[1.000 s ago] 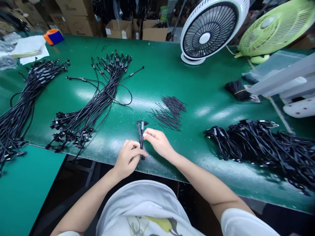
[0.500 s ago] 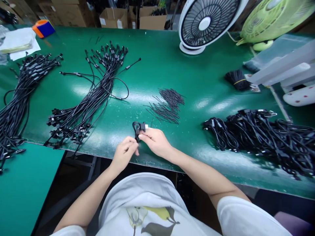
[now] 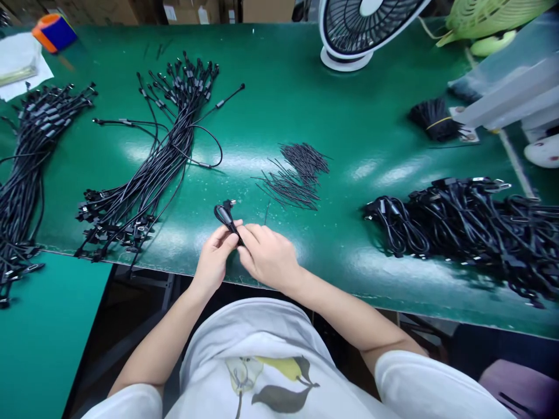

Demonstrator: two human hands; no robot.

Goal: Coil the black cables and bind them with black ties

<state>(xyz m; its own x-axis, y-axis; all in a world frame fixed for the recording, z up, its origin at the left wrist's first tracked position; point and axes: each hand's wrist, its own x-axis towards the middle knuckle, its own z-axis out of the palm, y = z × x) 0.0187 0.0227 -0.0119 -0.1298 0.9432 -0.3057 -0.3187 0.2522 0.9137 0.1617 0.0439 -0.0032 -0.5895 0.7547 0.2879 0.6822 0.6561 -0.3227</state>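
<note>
Near the table's front edge I hold a coiled black cable (image 3: 224, 214), with its loop and plug end sticking out past my fingers. My left hand (image 3: 215, 254) is closed around the lower part of the bundle, thumb on top. My right hand (image 3: 269, 256) meets it from the other side, fingers pinched together at the cable; its fingertips partly hide what they grip. Just beyond my hands lies a loose pile of short black ties (image 3: 301, 169). One single tie (image 3: 266, 213) rests apart, close to my right hand.
Straight black cables (image 3: 170, 145) lie bunched to the left, with another bunch (image 3: 43, 125) farther left. Coiled cables (image 3: 463, 233) are heaped at right. Behind them sits a banded black bundle (image 3: 434, 119). A white fan (image 3: 347, 61) and an orange-blue tape roll (image 3: 55, 34) stand at the back.
The coiled cable has turned, its plug end now pointing away to the upper left of my hands. My right hand has shifted down and left against my left hand. The view has tilted downward.
</note>
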